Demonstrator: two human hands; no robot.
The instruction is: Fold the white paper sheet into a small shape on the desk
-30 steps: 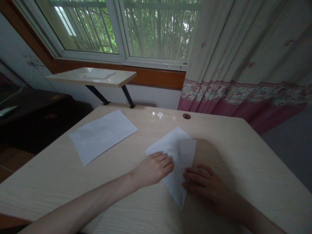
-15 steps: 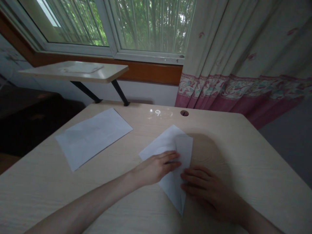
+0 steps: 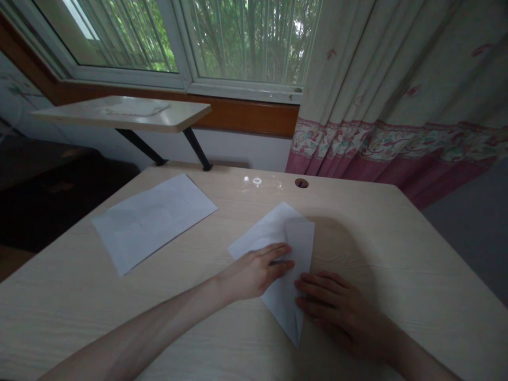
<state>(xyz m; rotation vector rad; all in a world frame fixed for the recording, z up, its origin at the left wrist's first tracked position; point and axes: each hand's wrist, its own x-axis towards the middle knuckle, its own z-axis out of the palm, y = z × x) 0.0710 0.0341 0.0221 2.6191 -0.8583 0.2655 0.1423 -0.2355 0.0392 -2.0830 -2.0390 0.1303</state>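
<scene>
A folded sheet of white paper (image 3: 300,241) lies on the table before me, its right side turned over into a long flap and its lower end coming to a point. Across the middle of it rests my left hand (image 3: 257,272), fingers stretched out over the flap's inner edge. My right hand (image 3: 337,309) lies at the paper's right folded edge, fingertips touching it, fingers extended and side by side. Neither hand grips the paper. The part of the sheet beneath my left hand is hidden.
White sheets of paper (image 3: 154,222) lie at the left of the wooden table (image 3: 222,338). A raised shelf (image 3: 186,117) on black legs stands at the back left, with something pale on it. A round cable hole (image 3: 301,183) is near the back edge, below the curtain (image 3: 357,143).
The view has shifted very slightly. Both hands stay in nearly the same place on the paper, and the fold looks the same.
</scene>
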